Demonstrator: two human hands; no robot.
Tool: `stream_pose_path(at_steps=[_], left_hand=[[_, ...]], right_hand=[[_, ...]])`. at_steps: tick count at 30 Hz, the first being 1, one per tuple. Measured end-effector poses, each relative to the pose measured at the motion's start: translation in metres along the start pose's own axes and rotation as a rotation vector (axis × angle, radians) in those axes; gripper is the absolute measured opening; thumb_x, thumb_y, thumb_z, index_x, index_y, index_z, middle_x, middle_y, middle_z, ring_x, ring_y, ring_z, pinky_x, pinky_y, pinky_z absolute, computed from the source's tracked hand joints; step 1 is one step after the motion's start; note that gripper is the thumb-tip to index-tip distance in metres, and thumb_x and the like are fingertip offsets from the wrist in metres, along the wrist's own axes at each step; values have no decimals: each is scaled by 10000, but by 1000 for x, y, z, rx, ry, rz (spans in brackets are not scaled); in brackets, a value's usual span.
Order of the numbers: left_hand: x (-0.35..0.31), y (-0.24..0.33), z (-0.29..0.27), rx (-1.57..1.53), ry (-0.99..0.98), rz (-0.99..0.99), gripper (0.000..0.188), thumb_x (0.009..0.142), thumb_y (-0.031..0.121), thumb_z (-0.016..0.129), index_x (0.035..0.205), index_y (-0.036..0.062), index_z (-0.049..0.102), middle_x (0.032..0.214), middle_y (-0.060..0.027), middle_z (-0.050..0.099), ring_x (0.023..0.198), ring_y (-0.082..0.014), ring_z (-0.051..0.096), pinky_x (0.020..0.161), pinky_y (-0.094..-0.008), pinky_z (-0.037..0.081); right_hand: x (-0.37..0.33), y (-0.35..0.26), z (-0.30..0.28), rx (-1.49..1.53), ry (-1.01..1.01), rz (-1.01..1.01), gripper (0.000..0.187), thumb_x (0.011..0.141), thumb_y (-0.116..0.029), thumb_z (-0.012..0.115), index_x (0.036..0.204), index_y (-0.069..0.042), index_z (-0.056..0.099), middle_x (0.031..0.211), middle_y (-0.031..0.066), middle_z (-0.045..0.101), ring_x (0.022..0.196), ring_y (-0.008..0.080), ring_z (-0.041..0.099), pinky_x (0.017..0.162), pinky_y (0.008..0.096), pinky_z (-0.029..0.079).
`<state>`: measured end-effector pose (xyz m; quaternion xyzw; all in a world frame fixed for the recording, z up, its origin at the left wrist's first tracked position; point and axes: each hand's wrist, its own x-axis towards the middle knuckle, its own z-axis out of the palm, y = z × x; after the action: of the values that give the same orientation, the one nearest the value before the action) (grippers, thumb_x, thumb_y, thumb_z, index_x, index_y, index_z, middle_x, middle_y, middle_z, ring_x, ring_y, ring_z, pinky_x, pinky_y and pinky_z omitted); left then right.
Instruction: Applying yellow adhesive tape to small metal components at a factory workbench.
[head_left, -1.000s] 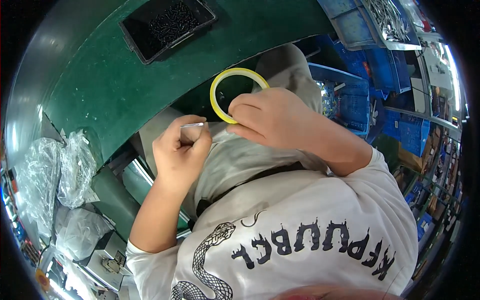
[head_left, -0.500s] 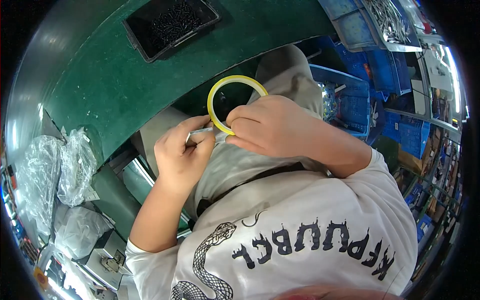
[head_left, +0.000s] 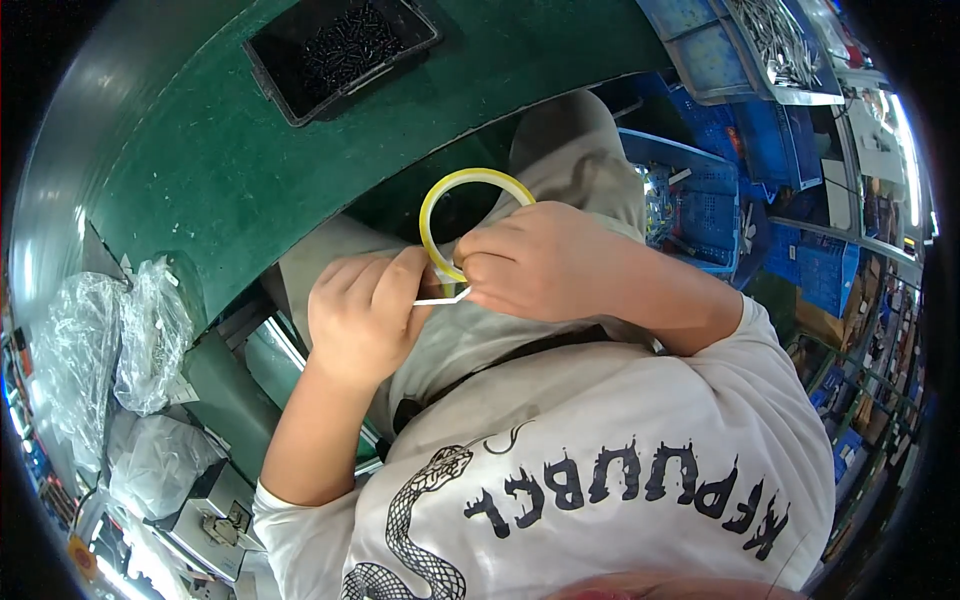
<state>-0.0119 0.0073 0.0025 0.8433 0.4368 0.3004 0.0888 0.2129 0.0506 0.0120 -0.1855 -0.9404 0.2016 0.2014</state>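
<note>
A roll of yellow tape [head_left: 426,226] stands tilted above my lap, its ring showing a pale inner core. My right hand [head_left: 550,262] is closed on the roll's right side. Left of it, my left hand [head_left: 366,308] is closed with its fingers curled, holding a thin white strip [head_left: 440,301] that bends upward at its right end. That end meets the fingertips of my right hand. The two hands are close together just below the roll. Whether any tape lies on the strip is hidden by the fingers.
Beyond my knees, a black bin [head_left: 291,92] of small dark parts stands on the green table [head_left: 215,165]. Clear plastic bags [head_left: 150,335] lie at the left. A blue basket [head_left: 708,215] sits right of my leg, below a tray [head_left: 790,45] of metal pieces.
My left hand has rolled over, and the strip now spans the gap to my right hand. Both hands and the tape roll have come slightly nearer to my body.
</note>
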Motion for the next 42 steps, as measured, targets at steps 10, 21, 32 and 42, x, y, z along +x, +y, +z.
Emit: stream_pose_path(at_steps=[10,21,32,42], left_hand=[[-2,7,7,-137,35,-133,235,700,108,747,873,70,592,645,-58,613,576,-258,621,578,-368,505],[1,15,3,-711,-64,-686,136,707,-60,651,697,22,543,564,10,535,522,-25,464,491,-225,407],[1,17,3,-703,-102,-704,103,692,-37,649,724,-1,558,572,8,571,525,-30,476,491,-229,406],[4,14,6,-850,-2,-882,196,882,104,695,967,15,542,745,22,578,630,-35,484,557,-220,414]], right_hand=[[0,5,3,84,11,33,243,736,-148,740,854,-47,553,939,70,601,681,247,613,584,357,504],[10,-2,5,93,68,203,372,770,-133,708,1135,-109,638,890,21,641,667,224,648,521,338,516],[9,-5,9,43,-59,294,231,776,-160,689,1003,-124,706,957,9,655,681,215,667,550,352,542],[7,8,6,245,181,386,128,822,-96,671,945,-67,689,821,78,652,697,276,637,575,353,497]])
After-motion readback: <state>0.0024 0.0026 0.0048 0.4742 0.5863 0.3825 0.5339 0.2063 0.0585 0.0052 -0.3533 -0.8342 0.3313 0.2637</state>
